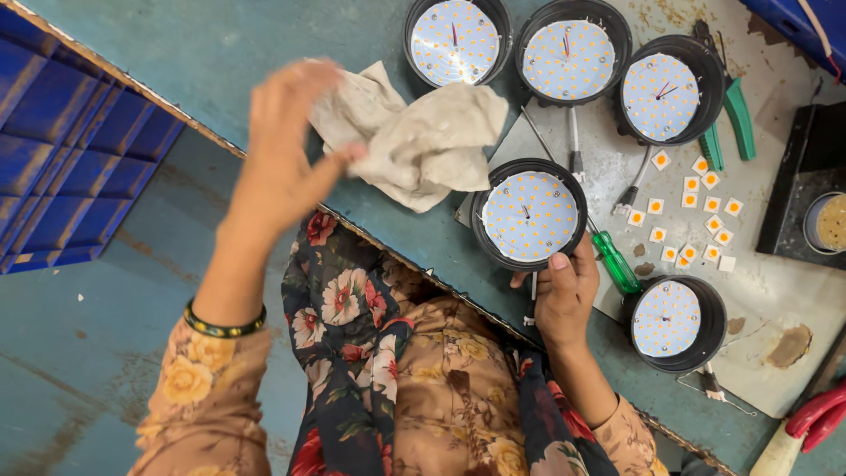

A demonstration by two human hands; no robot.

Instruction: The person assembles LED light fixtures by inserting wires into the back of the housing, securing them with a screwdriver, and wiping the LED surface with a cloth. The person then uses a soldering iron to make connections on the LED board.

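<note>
Head view: hands gripping crumpled rag (414, 132) and round lamp (529, 214), green screwdriver (614, 262) beside, loose chips (692, 216) nearby.

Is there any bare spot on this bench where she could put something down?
Yes: the teal bench top left of the crumpled cloth lies bare up to the blue bins. The metal sheet is crowded with round lamp housings, small square chips and hand tools.
</note>
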